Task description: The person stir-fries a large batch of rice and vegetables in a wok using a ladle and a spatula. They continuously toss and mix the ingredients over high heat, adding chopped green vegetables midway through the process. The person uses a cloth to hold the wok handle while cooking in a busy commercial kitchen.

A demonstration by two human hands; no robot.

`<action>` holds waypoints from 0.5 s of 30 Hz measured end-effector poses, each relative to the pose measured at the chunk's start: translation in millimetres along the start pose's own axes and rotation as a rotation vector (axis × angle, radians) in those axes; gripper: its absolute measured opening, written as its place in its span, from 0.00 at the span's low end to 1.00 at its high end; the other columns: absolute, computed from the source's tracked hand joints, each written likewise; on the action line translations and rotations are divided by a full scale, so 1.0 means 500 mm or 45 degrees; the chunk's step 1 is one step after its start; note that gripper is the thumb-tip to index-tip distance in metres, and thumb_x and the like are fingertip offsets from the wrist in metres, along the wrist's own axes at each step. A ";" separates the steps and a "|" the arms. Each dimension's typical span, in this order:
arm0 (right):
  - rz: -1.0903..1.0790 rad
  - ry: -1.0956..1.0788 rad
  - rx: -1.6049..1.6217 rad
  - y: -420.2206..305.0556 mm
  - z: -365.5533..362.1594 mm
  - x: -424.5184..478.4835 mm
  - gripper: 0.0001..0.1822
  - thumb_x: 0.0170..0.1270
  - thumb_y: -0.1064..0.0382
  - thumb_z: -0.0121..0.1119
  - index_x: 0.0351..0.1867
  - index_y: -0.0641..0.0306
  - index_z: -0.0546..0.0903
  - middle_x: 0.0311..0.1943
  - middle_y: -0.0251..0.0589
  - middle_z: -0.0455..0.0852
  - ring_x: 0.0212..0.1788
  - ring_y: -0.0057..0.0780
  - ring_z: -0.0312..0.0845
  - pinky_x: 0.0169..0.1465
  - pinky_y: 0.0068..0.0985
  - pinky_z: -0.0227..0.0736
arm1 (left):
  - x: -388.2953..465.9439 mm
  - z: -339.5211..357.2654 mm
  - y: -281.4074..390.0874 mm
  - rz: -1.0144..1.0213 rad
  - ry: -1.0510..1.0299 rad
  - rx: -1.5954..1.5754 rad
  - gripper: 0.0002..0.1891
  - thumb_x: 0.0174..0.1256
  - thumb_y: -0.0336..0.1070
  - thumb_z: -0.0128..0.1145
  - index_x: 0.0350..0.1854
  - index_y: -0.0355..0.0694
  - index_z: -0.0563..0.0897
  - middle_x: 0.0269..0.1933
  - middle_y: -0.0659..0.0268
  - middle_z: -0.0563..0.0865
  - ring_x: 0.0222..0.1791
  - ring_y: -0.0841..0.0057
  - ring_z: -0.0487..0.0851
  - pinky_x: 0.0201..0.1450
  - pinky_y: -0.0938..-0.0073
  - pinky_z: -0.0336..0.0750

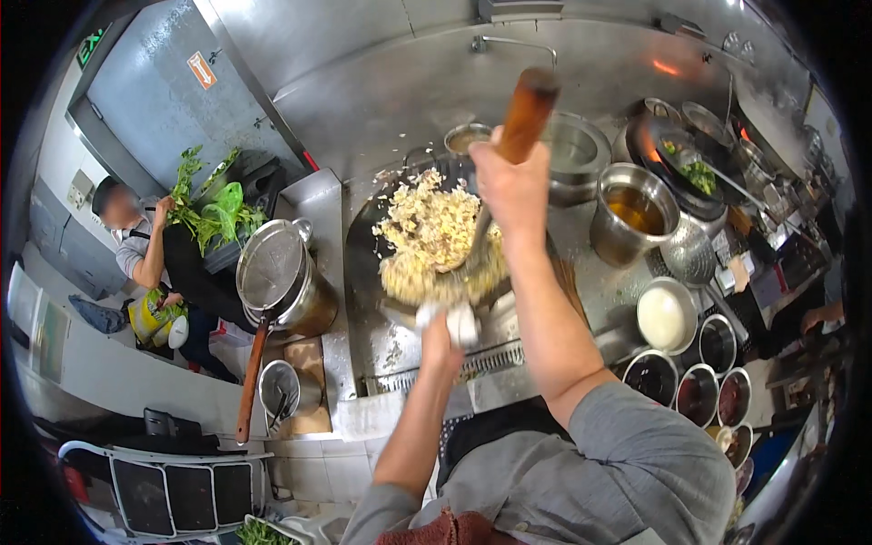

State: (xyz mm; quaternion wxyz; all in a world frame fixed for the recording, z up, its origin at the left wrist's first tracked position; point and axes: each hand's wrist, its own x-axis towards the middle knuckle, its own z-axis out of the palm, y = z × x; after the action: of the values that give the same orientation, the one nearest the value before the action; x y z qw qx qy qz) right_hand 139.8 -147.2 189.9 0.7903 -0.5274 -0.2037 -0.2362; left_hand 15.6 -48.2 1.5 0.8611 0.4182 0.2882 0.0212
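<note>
A large black wok (364,238) lies before me, full of fried rice with yellow bits that look like egg (436,218). Some grains are in the air above its far side. My left hand (444,344) grips a white cloth (449,323) at the wok's near edge. My right hand (511,184) is closed around the brown wooden handle (528,116) of a metal ladle (477,242), whose blurred head is in the rice. The cloth hides what my left hand holds through it.
At right stand a steel pot of amber liquid (635,211), a perforated skimmer (688,252) and several seasoning containers (667,317). A strainer (272,262) rests on a pot at left. Beyond it, a person (139,252) handles leafy greens (197,204). Another wok (681,163) stands back right.
</note>
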 end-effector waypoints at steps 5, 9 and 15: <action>0.107 0.081 0.058 0.040 0.000 0.118 0.11 0.48 0.72 0.55 0.17 0.58 0.65 0.09 0.27 0.64 0.08 0.15 0.56 0.12 0.18 0.48 | -0.098 -0.059 -0.097 0.098 -0.004 -0.122 0.13 0.63 0.33 0.42 0.49 0.38 0.69 0.41 0.60 0.79 0.38 0.67 0.80 0.41 0.64 0.77; 0.054 0.061 0.056 -0.040 0.008 0.014 0.15 0.50 0.73 0.54 0.14 0.55 0.62 0.07 0.24 0.60 0.06 0.13 0.52 0.10 0.18 0.45 | -0.038 -0.063 0.008 -0.074 -0.113 -0.019 0.08 0.63 0.35 0.45 0.41 0.38 0.72 0.37 0.60 0.80 0.36 0.70 0.80 0.36 0.67 0.77; 0.135 0.241 0.231 -0.013 -0.009 0.068 0.15 0.50 0.73 0.54 0.14 0.55 0.61 0.07 0.25 0.59 0.05 0.15 0.52 0.11 0.18 0.47 | -0.090 -0.094 -0.097 0.122 -0.055 -0.049 0.13 0.62 0.30 0.44 0.50 0.39 0.68 0.43 0.59 0.78 0.43 0.65 0.79 0.39 0.63 0.78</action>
State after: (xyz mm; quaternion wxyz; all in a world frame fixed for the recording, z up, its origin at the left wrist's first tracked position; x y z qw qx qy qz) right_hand 163.5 -158.8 212.5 0.8617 -0.4393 -0.1208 -0.2234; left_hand -56.0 -58.9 -35.0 0.8730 0.4154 0.2487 0.0587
